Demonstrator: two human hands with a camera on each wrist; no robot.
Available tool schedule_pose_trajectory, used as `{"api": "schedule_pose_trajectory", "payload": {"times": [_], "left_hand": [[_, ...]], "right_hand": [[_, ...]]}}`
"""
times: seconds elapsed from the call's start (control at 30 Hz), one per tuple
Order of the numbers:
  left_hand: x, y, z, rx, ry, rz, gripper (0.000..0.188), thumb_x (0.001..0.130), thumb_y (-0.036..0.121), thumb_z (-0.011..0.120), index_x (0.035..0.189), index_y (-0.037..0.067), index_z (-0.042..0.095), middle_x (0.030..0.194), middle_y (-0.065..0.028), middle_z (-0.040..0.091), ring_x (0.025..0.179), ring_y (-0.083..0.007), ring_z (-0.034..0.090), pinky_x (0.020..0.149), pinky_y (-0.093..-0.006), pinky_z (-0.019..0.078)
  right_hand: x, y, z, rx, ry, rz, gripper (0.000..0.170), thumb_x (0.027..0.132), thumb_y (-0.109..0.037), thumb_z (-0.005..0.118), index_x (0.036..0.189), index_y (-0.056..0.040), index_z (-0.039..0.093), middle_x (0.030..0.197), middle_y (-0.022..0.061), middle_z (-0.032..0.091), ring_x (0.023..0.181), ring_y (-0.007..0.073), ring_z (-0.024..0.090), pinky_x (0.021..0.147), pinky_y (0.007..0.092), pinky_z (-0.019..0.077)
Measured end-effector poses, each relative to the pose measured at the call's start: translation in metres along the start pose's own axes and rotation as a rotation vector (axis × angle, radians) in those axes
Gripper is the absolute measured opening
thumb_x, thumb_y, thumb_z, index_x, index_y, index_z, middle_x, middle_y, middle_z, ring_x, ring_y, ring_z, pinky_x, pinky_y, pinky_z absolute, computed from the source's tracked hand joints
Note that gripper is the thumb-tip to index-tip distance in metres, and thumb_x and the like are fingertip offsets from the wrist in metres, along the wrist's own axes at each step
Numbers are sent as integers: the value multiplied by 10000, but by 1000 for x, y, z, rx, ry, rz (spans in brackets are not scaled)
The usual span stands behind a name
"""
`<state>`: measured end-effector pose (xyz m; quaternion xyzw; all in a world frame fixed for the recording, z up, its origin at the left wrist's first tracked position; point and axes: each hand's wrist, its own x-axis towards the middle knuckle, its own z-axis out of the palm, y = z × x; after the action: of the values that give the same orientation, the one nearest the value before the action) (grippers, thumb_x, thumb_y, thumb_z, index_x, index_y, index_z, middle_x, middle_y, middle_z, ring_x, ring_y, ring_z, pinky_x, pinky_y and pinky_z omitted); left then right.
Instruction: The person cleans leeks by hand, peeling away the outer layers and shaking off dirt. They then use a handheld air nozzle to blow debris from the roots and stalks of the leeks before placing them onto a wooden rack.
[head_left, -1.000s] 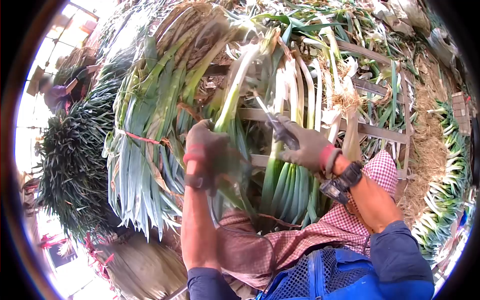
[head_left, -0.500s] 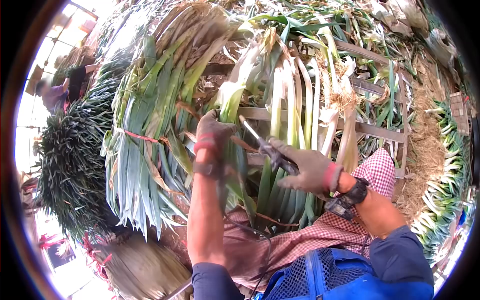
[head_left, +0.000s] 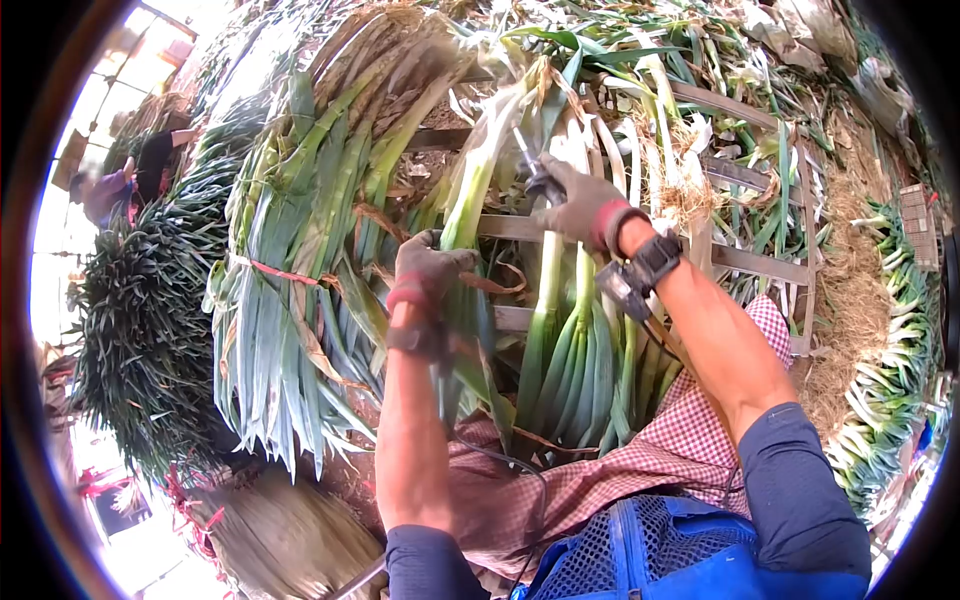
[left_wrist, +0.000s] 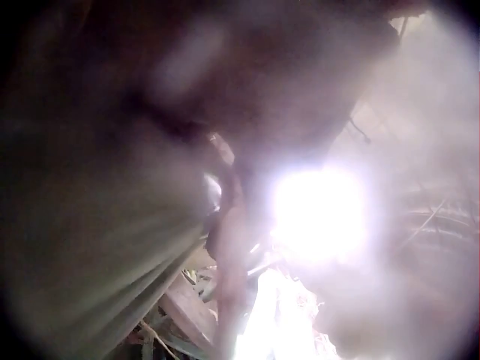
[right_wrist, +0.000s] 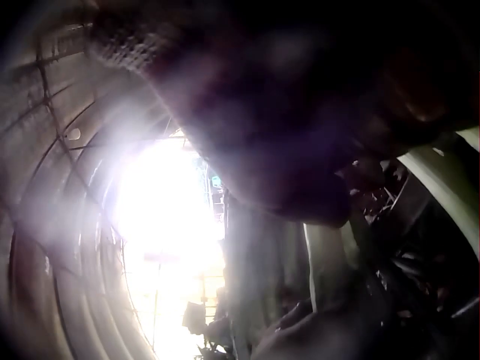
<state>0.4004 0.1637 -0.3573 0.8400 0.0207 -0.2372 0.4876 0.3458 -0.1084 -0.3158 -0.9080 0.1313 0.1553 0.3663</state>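
In the head view my gloved left hand (head_left: 432, 270) grips a green onion (head_left: 482, 165), whose pale stalk points up and away from me. My gloved right hand (head_left: 582, 205) holds a dark air blow gun (head_left: 541, 182) with a slim pale nozzle, just right of that stalk. Loose outer skin near the stalk's far end looks blurred. Several more green onions (head_left: 572, 375) lie side by side below the right hand, across wooden slats (head_left: 510, 227). In the left wrist view, blurred green leaves (left_wrist: 97, 255) run beside the dark glove. The right wrist view is mostly dark glove (right_wrist: 277, 150).
A red-tied bundle of onions (head_left: 290, 330) lies left of my left arm, with a dark green heap (head_left: 145, 340) beyond. Trimmed leaves (head_left: 640, 30) litter the far side. Peeled onions (head_left: 890, 370) line the right edge. Another person (head_left: 108, 195) is at far left.
My right hand has moved up and away with the blow gun, from beside the left hand to the stalk's upper part. The left hand still grips its onion, nearly in place.
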Motion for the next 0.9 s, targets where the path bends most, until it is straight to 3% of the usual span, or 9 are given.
{"api": "schedule_pose_trajectory", "payload": {"times": [0.23,0.47,0.57,0.63,0.7,0.73,0.8,0.87,0.9], "left_hand": [[-9,12,3,45,-41,-19,402,763,151,923,1088,-31,772,933,-85,786,776,-153,713,726,-314,584],[-71,11,81,-75,-631,-130,510,820,230,917,1212,-30,721,998,-77,802,878,-180,780,818,-330,637],[-109,18,121,139,-713,17,568,864,298,895,1279,-38,702,1095,-115,802,996,-229,776,913,-361,623],[-105,-27,150,-249,-849,185,527,883,358,865,1269,23,740,1195,-115,791,1080,-260,754,965,-379,589],[-97,8,110,204,-897,214,519,934,342,834,1338,37,719,1211,-125,789,1074,-250,748,963,-379,590],[-83,26,86,590,-886,215,534,975,296,817,1411,21,679,1176,-134,793,1026,-225,754,933,-370,607],[-40,9,53,229,-643,83,609,932,370,858,1406,30,683,1148,-155,788,1003,-252,759,904,-398,605],[8,-24,40,-45,-151,175,760,844,454,912,1440,60,651,1177,-182,773,982,-320,763,887,-456,601],[18,-14,33,377,122,289,794,847,481,889,1467,62,625,1208,-187,756,1041,-339,752,939,-458,593]], "right_hand": [[-73,16,7,96,-259,-108,990,862,-444,817,1700,-194,353,1304,195,719,1105,294,721,1023,387,533],[-126,34,-9,81,-152,-103,1082,862,-460,816,1713,-68,274,1411,241,674,1219,346,702,1100,398,502],[-124,31,-8,91,-157,-233,1040,870,-414,811,1707,-75,297,1446,242,658,1220,374,704,1101,403,504],[-120,26,-6,57,-238,-321,1025,874,-397,809,1705,-77,303,1461,240,649,1222,389,703,1099,404,508],[-110,17,-5,-5,-183,-208,1033,865,-402,807,1711,-108,292,1414,241,678,1218,403,707,1093,406,515],[-105,13,-4,-36,-153,-154,1038,861,-404,806,1715,-124,286,1390,241,693,1216,409,709,1090,407,519],[-99,8,-4,-36,-153,-89,1042,849,-398,810,1717,-144,293,1358,248,708,1211,399,719,1084,404,523],[-104,9,3,-53,-209,-77,1045,847,-386,808,1719,-142,286,1362,249,705,1207,396,720,1076,402,525],[-106,10,8,-55,-212,-74,1045,847,-386,808,1719,-142,286,1362,249,705,1207,396,720,1076,402,525]]}}
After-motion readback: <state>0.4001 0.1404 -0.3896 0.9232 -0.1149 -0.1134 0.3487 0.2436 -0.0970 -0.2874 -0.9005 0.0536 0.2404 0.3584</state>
